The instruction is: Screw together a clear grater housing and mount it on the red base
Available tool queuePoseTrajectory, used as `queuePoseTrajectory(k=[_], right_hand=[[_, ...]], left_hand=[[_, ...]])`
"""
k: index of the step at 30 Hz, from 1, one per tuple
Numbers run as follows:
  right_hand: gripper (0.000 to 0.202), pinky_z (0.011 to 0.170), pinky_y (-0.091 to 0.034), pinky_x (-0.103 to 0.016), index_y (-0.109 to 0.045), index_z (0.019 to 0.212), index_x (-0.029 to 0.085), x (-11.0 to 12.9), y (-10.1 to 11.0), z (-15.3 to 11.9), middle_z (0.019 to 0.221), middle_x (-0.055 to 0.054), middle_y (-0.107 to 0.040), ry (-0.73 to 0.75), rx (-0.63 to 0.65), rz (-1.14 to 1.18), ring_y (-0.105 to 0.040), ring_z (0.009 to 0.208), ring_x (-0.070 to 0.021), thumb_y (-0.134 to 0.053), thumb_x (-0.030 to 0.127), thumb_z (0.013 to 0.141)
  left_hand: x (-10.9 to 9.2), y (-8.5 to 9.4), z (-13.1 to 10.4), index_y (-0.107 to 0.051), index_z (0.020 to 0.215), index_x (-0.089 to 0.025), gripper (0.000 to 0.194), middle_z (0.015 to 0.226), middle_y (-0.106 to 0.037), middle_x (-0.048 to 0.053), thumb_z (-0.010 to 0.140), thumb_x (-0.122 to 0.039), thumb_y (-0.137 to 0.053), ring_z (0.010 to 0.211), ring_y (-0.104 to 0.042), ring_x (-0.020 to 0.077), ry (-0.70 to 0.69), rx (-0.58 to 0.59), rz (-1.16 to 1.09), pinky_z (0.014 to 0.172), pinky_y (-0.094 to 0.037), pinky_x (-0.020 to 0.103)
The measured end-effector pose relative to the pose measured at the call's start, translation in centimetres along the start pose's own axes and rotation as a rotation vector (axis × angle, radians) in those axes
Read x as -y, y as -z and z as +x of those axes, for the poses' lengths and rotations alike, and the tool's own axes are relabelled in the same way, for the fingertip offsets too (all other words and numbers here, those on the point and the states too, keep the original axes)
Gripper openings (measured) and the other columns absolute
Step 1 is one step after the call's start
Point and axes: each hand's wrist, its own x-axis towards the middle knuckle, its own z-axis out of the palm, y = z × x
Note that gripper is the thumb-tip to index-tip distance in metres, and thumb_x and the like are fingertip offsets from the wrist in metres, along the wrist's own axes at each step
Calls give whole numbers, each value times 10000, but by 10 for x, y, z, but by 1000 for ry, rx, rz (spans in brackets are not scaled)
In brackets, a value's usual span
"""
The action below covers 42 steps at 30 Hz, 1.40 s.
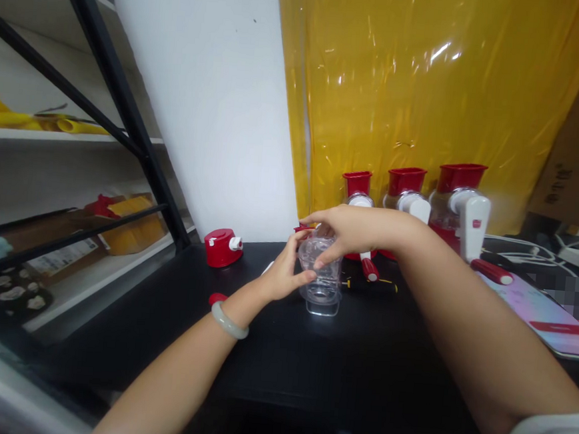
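Two bare hands meet over the black tabletop (337, 374): the left grip (281, 270), a pale bangle (230, 320) at its wrist, is clamped on one side of a clear plastic housing (320, 292), the right grip (356, 229) on its upper part. Whether the housing touches the tabletop, I cannot tell. Beyond, a red round base (221, 250) sits left; three rotary graters (406, 182) stand right, before a yellow plastic curtain (430, 87).

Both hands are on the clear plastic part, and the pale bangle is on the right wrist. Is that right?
Not quite: the head view shows the pale bangle on the wrist of the left hand, not of the right hand. The rest holds: both hands are on the clear plastic part.
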Motion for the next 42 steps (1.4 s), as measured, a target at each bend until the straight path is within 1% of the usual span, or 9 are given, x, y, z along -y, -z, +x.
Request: queuePoseTrajectory(k=[4,9,15,18,25,32,36,39,42], right_hand=[[1029,1001,-522,-402,-503,1561,208,-2,2,1,1347,-143,-697,-6,33,-1,-664,1227,-351,-848,602,676],[1013,1015,-510,-391,-479,1578,218,1,5,-2,1359,-135,-691,-12,27,5,-657,1239,-341,-846,570,702],[855,942,-533,-369,-505,1558,277,12,10,-15,1395,-101,-673,-12,-55,-21,-661,1218,-317,-811,425,773],[803,887,-538,-343,-517,1545,303,17,11,-20,1377,-81,-684,-8,-55,-47,-676,1182,-297,-790,355,791],[781,763,-504,-295,-532,1522,260,6,8,-11,1150,-86,-754,-60,-11,-94,-717,998,-256,-780,295,782],[595,651,-437,-263,-625,1394,250,3,1,1,1027,-67,-752,-28,79,-75,-698,846,-207,-697,227,803],[565,625,-416,-263,-649,1339,243,4,-4,4,1024,-67,-745,-20,77,-55,-680,821,-199,-670,186,778],[566,616,-414,-267,-634,1340,222,2,-6,5,1012,-72,-738,-24,58,-50,-668,796,-195,-677,202,776],[537,629,-425,-261,-619,1321,211,-1,-5,6,1029,-76,-731,-41,50,-21,-669,802,-191,-702,239,791]], left_hand=[[0,0,0,-280,1510,-219,927,1541,-398,225,848,-748,-656,1460,-383,449,-3,-1,12,1192,-306,641],[-3,1,0,-291,1507,-228,910,1527,-404,214,854,-755,-641,1435,-414,443,-7,0,32,1171,-346,642],[-5,0,1,-303,1495,-224,889,1489,-441,209,862,-756,-629,1382,-474,419,-16,2,60,1134,-402,618],[-4,0,1,-308,1485,-229,868,1473,-457,205,868,-750,-628,1361,-495,408,-27,3,46,1117,-421,607],[-4,0,1,-315,1490,-217,879,1499,-447,222,866,-750,-630,1380,-482,414,-25,7,54,1130,-402,618],[-4,-1,1,-314,1484,-211,859,1531,-416,225,882,-750,-606,1428,-435,412,-37,15,63,1166,-364,612],[-4,-2,2,-342,1477,-239,780,1497,-412,199,916,-732,-568,1452,-390,401,-117,-18,148,1184,-329,640],[-9,-2,1,-441,1425,-255,665,1497,-369,180,932,-676,-591,1471,-347,400,-185,-83,264,1188,-315,658],[-17,-1,1,-542,1319,-249,480,1442,-425,161,968,-570,-606,1410,-435,366,-246,-110,307,1139,-399,619]])
